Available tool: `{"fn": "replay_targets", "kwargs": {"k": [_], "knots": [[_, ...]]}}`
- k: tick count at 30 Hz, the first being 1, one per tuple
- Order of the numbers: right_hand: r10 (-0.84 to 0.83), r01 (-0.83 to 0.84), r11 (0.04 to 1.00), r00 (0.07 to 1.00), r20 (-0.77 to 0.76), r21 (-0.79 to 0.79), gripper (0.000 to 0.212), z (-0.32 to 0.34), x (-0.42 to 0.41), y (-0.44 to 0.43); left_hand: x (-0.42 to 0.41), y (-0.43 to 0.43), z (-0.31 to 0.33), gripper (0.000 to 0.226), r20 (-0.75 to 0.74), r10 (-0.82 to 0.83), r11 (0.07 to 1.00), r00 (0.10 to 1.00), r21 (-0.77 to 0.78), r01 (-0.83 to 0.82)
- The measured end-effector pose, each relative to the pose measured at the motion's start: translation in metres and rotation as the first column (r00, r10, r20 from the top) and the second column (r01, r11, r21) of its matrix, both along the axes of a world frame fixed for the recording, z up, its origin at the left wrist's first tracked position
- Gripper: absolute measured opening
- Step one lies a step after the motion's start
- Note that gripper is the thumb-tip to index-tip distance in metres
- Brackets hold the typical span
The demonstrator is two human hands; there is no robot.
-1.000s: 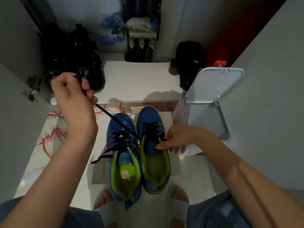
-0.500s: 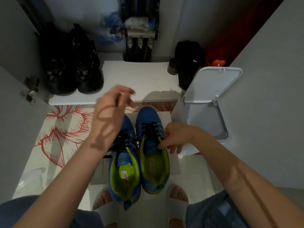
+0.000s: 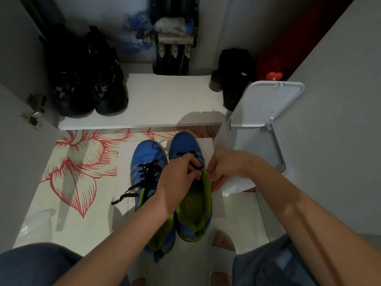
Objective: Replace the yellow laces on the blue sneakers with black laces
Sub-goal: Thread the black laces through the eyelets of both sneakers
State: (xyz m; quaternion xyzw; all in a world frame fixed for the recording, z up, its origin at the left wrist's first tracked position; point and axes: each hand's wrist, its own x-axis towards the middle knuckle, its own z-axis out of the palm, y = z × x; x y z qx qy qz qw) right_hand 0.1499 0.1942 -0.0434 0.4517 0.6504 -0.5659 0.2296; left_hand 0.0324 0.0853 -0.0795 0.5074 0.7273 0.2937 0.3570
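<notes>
The blue sneakers (image 3: 148,159) look like matt mesh cloth, the white bin lid (image 3: 268,104) smooth plastic, the floor (image 3: 86,228) glossy.

A low white shelf (image 3: 165,100) spans the far side, with dark boots (image 3: 86,83) at its left end and a black bag (image 3: 237,75) at its right. Behind it stands metal pipework (image 3: 173,39). Pale grey walls (image 3: 340,100) close in left and right. A red-flower mat (image 3: 78,162) lies on the floor (image 3: 237,215); a white bin (image 3: 247,145) stands right, lid (image 3: 266,104) raised.
</notes>
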Motion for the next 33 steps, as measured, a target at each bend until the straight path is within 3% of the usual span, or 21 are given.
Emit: {"fn": "replay_targets", "kwargs": {"k": [4,11,15,21,33], "knots": [[-0.009,0.009,1.000,1.000,0.008,-0.014,0.027,-0.001,0.001,0.000,0.002,-0.001,-0.002,0.022,0.003,0.027,0.999,1.000,0.023,-0.027],[-0.054,0.054,0.996,0.999,0.005,-0.069,0.024,0.000,0.003,0.001,-0.006,-0.001,0.002,0.008,0.016,0.056,0.998,0.998,0.037,-0.057],[-0.055,0.054,0.997,0.998,-0.015,-0.058,0.024,0.003,0.002,0.000,-0.010,-0.002,0.005,0.013,0.093,0.055,0.998,0.994,0.013,-0.056],[-0.055,0.051,0.995,0.997,-0.046,-0.083,0.026,0.001,0.006,0.001,0.000,-0.003,-0.001,0.020,0.073,0.038,0.999,0.997,0.024,-0.039],[0.001,-0.004,0.999,0.998,-0.069,-0.044,0.026,-0.003,0.007,0.001,0.011,-0.004,-0.008,0.025,-0.166,-0.027,0.995,0.986,0.095,0.044]]}}
